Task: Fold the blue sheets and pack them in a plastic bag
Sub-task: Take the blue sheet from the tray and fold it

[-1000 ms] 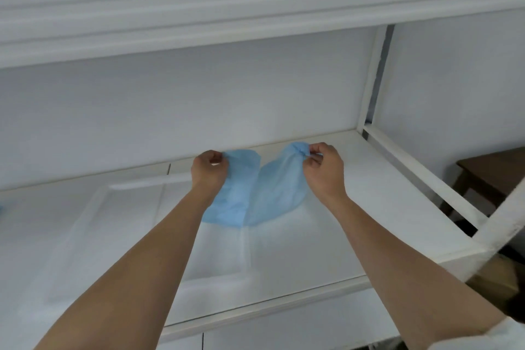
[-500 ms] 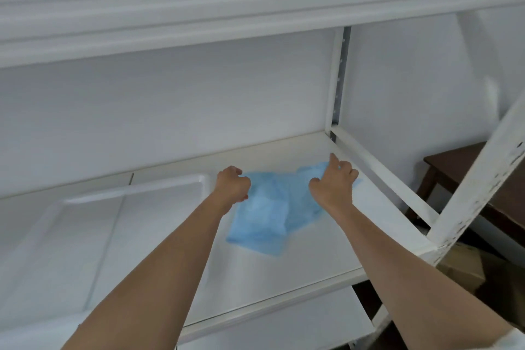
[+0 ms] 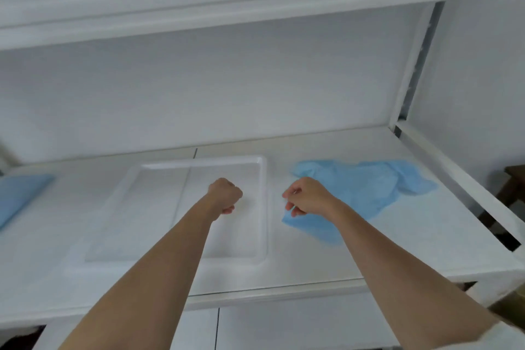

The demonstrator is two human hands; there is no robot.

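Head view: a crumpled blue sheet (image 3: 366,193) lies loose on the white shelf (image 3: 397,250), right of a shallow white tray (image 3: 262,207). The right hand (image 3: 308,197), fingers curled and empty, hovers at its near corner. The left hand (image 3: 224,194), clenched and empty, hangs over the tray. A second blue sheet (image 3: 20,196) lies far left. Folding seems unfinished; next comes regripping a corner.

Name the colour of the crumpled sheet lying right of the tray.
Light blue, plain with no pattern: the crumpled sheet, seen in the head view.
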